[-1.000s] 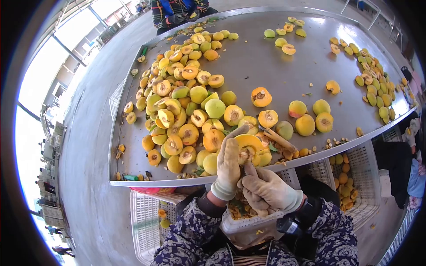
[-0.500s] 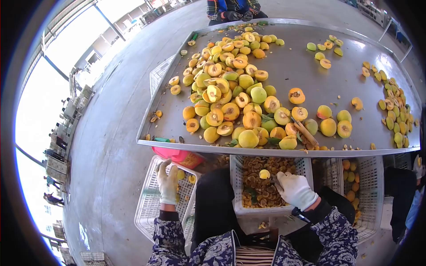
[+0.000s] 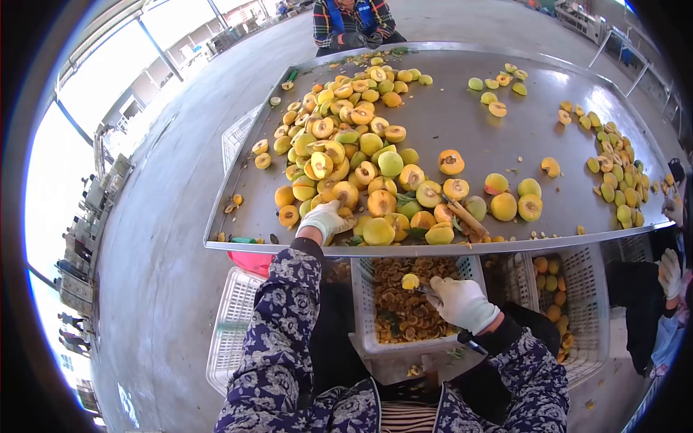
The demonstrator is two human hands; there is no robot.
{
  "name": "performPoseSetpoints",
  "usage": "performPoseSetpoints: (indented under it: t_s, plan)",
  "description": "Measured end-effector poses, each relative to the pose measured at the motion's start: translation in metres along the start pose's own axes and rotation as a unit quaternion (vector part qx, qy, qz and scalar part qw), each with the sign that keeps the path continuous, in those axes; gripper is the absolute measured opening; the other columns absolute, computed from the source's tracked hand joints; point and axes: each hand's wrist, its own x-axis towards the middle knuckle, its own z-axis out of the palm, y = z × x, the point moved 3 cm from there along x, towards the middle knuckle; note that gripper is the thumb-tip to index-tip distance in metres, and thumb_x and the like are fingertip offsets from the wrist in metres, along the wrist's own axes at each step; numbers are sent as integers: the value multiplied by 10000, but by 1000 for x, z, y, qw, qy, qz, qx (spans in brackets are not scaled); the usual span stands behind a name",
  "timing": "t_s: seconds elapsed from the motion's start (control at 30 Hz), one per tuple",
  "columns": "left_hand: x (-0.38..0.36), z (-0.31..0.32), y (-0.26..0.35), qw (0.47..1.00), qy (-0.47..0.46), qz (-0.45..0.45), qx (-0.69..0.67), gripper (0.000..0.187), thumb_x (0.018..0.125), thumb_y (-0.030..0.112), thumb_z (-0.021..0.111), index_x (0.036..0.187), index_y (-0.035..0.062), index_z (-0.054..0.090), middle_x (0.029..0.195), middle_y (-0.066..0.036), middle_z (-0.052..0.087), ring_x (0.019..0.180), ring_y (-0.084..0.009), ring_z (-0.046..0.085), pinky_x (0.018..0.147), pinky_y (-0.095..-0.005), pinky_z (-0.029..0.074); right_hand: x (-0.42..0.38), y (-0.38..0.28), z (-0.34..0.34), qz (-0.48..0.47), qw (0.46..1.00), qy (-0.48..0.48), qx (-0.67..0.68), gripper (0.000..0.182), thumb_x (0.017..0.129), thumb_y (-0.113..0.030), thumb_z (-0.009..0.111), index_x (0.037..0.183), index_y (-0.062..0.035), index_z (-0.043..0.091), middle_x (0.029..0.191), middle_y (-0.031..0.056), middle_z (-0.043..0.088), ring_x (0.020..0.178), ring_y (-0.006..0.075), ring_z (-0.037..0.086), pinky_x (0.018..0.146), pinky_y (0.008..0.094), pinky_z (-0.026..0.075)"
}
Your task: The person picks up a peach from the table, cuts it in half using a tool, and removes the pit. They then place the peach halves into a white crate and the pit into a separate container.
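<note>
My left hand [image 3: 326, 219], in a white glove, reaches over the near edge of the metal table [image 3: 404, 250] and touches the pile of yellow and orange fruit halves [image 3: 346, 193]. Its fingertips curl down among the fruit and are partly hidden. My right hand [image 3: 459, 299], also gloved, is closed on a thin tool [image 3: 424, 290] over a white crate [image 3: 368, 332]. A small yellow piece [image 3: 410, 281] is at the tool's tip. Brown pits and scraps [image 3: 404, 310] fill much of that crate.
A second crate [image 3: 218, 353] stands at the left and another [image 3: 593, 310] with fruit [image 3: 554, 312] at the right. Across the table sits a person [image 3: 354, 22]; a co-worker's gloved hand [image 3: 669, 274] shows at the right edge. More halves [image 3: 621, 173] lie at the table's right.
My left hand has moved from above the left crate up to the fruit pile on the table. My right hand stays over the middle crate. The whole view has shifted slightly.
</note>
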Motion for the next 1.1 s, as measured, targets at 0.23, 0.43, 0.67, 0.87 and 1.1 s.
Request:
performPoseSetpoints:
  t_s: [0.23, 0.43, 0.67, 0.87, 1.1]
  plan:
    - [-27, 10, -2, 993, 88, 58, 57, 609, 730, 506, 727, 1102, 43, 594, 1143, -229, 603, 1039, -368, 596, 885, -449, 463, 9, -3, -9, -1, 967, 197, 161, 188, 869, -248, 617, 919, -76, 561, 757, 140, 641, 678, 342, 645, 580, 433, 515]
    - [-53, 5, 26, 766, 278, 126, -566, 399, 890, 163, 656, 1233, 54, 482, 1058, -82, 555, 935, -211, 587, 789, -312, 513, 12, -7, -7, -8, 991, 125, 52, 212, 816, -206, 639, 920, -47, 545, 753, 135, 642, 662, 335, 643, 576, 436, 510]
    - [-40, 35, 93, 404, -120, 131, -897, 381, 1002, 302, 409, 1301, 72, 468, 1199, -99, 567, 1073, -267, 589, 823, -472, 534, 11, 7, -30, -2, 998, -65, 11, 240, 820, -224, 637, 970, -57, 550, 752, 128, 648, 711, 321, 653, 610, 425, 520]
    - [-43, 47, 128, 395, -142, 126, -899, 467, 994, 274, 416, 1379, 12, 391, 1293, -143, 522, 1205, -270, 518, 998, -453, 438, 44, 7, -59, 62, 932, 101, 342, 280, 945, -287, 576, 994, -18, 515, 741, 156, 596, 673, 333, 604, 615, 389, 482]
    - [-38, 57, 142, 440, -124, 171, -873, 503, 954, 292, 461, 1376, 30, 377, 1325, -175, 488, 1211, -305, 501, 1056, -454, 387, 74, 15, -29, 76, 905, 162, 386, 214, 934, -153, 565, 873, 12, 443, 685, 210, 523, 631, 407, 539, 553, 430, 410]
